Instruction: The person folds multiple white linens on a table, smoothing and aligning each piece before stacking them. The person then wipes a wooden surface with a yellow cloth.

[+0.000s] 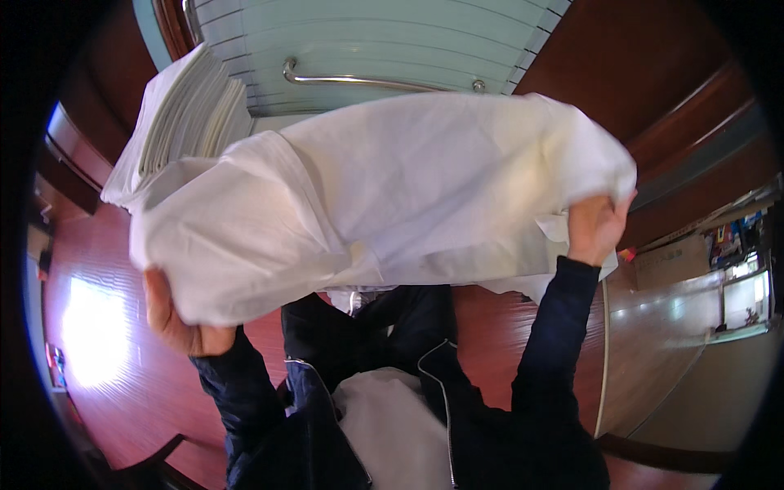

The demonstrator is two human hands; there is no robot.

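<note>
A large white cloth [433, 171] is stretched out between my two hands, with loose folds and a raised seam or overlap toward its left part. My left hand [184, 314] grips its lower left edge, the thumb outside and the fingertips partly hidden by the fabric. At the other end my right hand [596, 229] holds the right edge, its fingers tucked under the cloth. Behind the left part of the cloth rises a tall stack of folded white cloths [184, 114], partly covered by it. The surface beneath the cloth is mostly hidden.
Beyond the cloth, a metal bar [367, 82] crosses a pale green striped panel [367, 41]. Dark wooden panelling [653, 65] stands at the far right. Reddish wood floor [139, 416] surrounds me, with bright glare at left. A cardboard box [674, 261] lies to the right.
</note>
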